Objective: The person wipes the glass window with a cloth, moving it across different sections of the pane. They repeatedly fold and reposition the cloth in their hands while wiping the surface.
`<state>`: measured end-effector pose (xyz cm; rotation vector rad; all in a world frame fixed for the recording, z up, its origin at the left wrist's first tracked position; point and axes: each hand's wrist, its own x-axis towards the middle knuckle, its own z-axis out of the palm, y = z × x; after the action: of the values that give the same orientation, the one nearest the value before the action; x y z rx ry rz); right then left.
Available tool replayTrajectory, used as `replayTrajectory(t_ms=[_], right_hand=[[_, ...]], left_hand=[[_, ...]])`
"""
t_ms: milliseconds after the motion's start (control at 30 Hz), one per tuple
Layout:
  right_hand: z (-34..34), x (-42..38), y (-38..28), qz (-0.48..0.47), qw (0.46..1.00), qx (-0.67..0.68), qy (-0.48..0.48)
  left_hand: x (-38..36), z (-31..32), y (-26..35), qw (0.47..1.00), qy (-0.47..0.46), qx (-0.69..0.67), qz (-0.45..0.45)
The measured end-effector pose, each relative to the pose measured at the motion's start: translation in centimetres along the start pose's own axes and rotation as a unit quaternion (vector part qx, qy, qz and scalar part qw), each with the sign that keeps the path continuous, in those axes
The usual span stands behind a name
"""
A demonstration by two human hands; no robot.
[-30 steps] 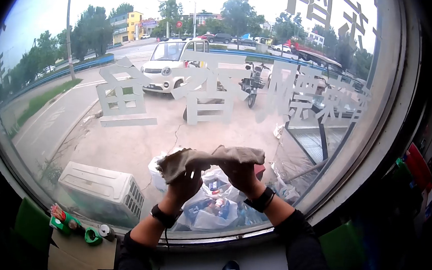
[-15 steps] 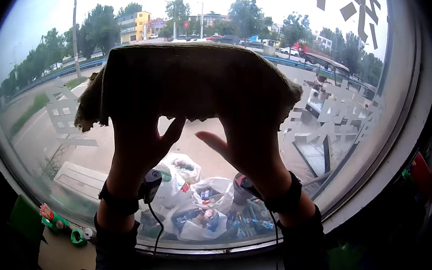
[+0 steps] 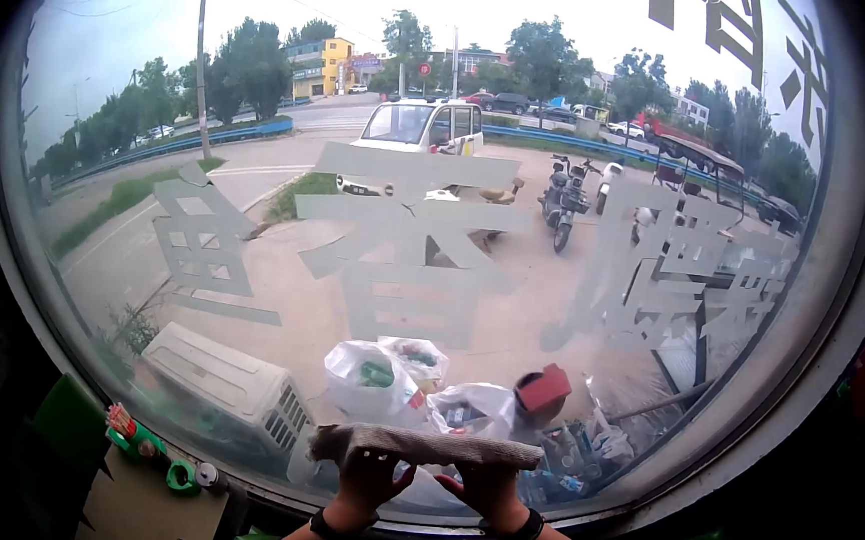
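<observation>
A folded brown-grey cloth (image 3: 425, 446) lies across both hands, low in the middle of the view, in front of the window glass (image 3: 400, 298). My left hand (image 3: 368, 481) grips the cloth's left part from below, its thumb pointing inward. Under the right part, my right hand (image 3: 492, 490) holds the same cloth, its thumb pointing toward the other one. The fingers are largely hidden by the cloth. Dark bands circle both wrists.
Large pale characters (image 3: 407, 208) are stuck on the glass. Bottom left, a table (image 3: 149, 516) bears a green container of sticks (image 3: 130, 433), a green roll (image 3: 182, 476) and a can (image 3: 207, 475). Outside are bags of bottles (image 3: 370, 381) and a white box unit (image 3: 214, 375).
Both hands and the cloth have moved down from the upper middle of the view to the window's lower edge. The parked vehicles and characters behind them now show.
</observation>
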<state>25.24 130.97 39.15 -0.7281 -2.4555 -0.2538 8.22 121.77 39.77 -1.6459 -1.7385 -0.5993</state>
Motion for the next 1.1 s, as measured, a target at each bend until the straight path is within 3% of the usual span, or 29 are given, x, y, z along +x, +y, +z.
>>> replayTrajectory(t_ms=[100, 200, 300, 367, 400, 433, 533, 600, 633, 700, 733, 833, 1000, 1100], right_hand=[[1.9, 0.7, -3.1, 0.001, 0.998, 0.036, 0.047], [-1.0, 4.8, -5.9, -0.028, 0.998, 0.008, 0.053], [-4.3, 9.6, -7.9, -0.06, 0.993, -0.06, 0.081], [-6.7, 12.8, -9.0, -0.078, 0.979, -0.095, 0.165], [-8.2, 14.6, -9.5, -0.081, 0.978, -0.05, 0.184], [-9.1, 16.0, -9.5, -0.067, 0.989, 0.02, 0.132], [-12.9, 20.4, -11.2, -0.117, 0.964, 0.021, 0.238], [-14.3, 22.7, -11.6, -0.112, 0.952, 0.007, 0.286], [-14.4, 23.0, -12.0, -0.113, 0.952, 0.007, 0.286], [-14.4, 23.4, -12.7, -0.099, 0.921, -0.024, 0.376], [-13.6, 22.8, -12.9, -0.098, 0.921, -0.024, 0.376], [-8.3, 18.0, -13.2, -0.061, 0.968, -0.069, 0.232], [1.2, 10.4, -12.6, -0.052, 0.988, -0.14, 0.031], [0.9, 11.1, -11.9, -0.037, 0.985, -0.156, 0.057]], left_hand=[[-3.8, 2.2, -2.7, 0.996, -0.016, -0.077, -0.035], [-1.8, -0.8, -5.8, 0.995, -0.009, -0.092, -0.027], [2.3, -5.0, -10.2, 0.997, 0.056, -0.05, -0.005], [5.9, -8.9, -12.7, 0.992, 0.122, -0.026, 0.008], [7.4, -10.6, -13.9, 0.987, 0.155, -0.034, 0.012], [9.1, -12.1, -14.9, 0.982, 0.177, -0.069, 0.021], [13.4, -15.9, -17.2, 0.968, 0.214, -0.118, 0.051], [15.4, -17.5, -17.8, 0.943, 0.148, -0.298, 0.0], [15.7, -17.2, -18.1, 0.948, 0.166, -0.27, 0.022], [14.8, -16.6, -18.0, 0.956, 0.192, -0.219, 0.045], [13.9, -16.1, -18.0, 0.96, 0.217, -0.167, 0.068], [8.0, -10.6, -17.9, 0.976, 0.156, -0.151, 0.032], [-0.5, -5.1, -16.5, 0.995, 0.059, -0.078, 0.032], [0.6, -6.2, -17.1, 0.989, 0.042, -0.14, 0.01]])
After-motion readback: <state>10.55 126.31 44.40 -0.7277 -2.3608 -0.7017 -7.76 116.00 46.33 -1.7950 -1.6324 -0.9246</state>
